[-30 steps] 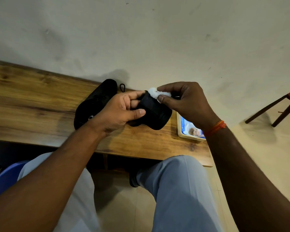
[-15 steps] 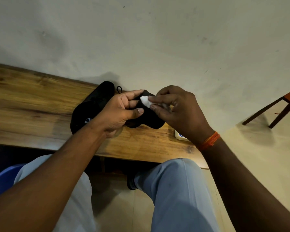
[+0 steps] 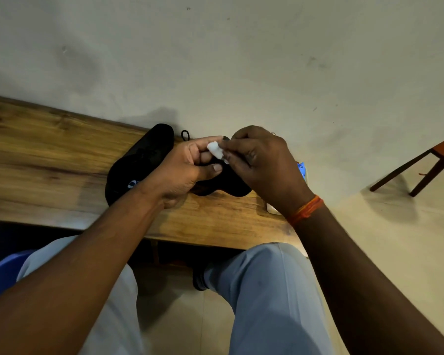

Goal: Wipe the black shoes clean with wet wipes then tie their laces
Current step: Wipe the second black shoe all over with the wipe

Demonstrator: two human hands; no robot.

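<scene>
1 black shoe is held up over the tabletop by the left hand, whose fingers are curled round it. A small white wipe is pinched in the fingers of the right hand and seems to be pressed on the shoe's top. The other shoe is lying flat just beside the left hand.

I'm seeing a wooden bench lying along a pale wall, its far edge against it. A wooden chair, partly cut off, is standing on the floor well beyond the bench's right end. A blue seat is showing at the lower left.
</scene>
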